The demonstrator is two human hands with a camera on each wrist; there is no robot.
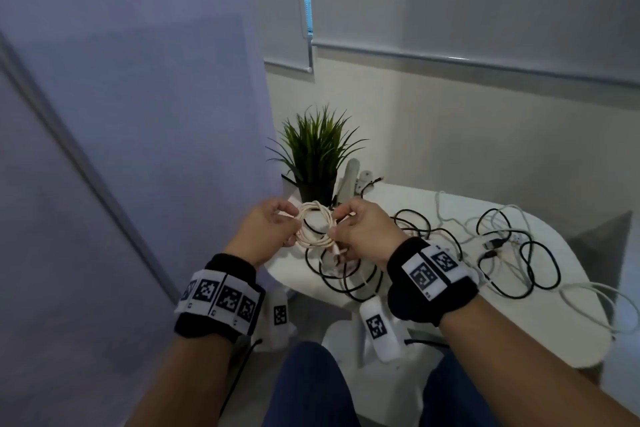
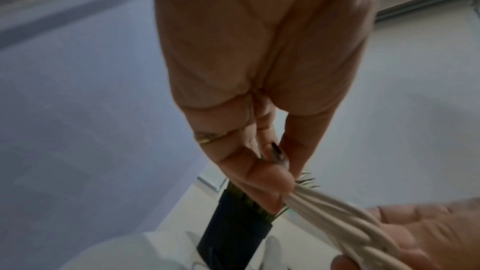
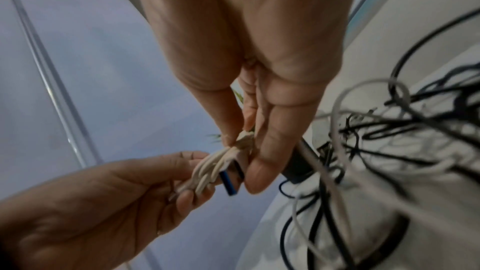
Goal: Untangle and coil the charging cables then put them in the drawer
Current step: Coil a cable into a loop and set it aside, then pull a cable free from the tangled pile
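A pale pink cable coil [image 1: 314,228] hangs in the air above the table's left end, held between both hands. My left hand [image 1: 273,229] grips the coil's left side; its fingers pinch the bundled strands [image 2: 335,219]. My right hand [image 1: 353,234] pinches the coil's right side [image 3: 223,163], near a blue-tipped USB plug [image 3: 231,180]. A tangle of black cables [image 1: 408,246] and white cables [image 1: 588,298] lies spread over the white table [image 1: 398,196].
A potted green plant [image 1: 317,163] in a black pot stands at the table's back left, just behind the coil. A white stand [image 1: 351,180] sits beside it. A lilac wall [image 1: 138,114] is at the left. My knees are below the table's front edge.
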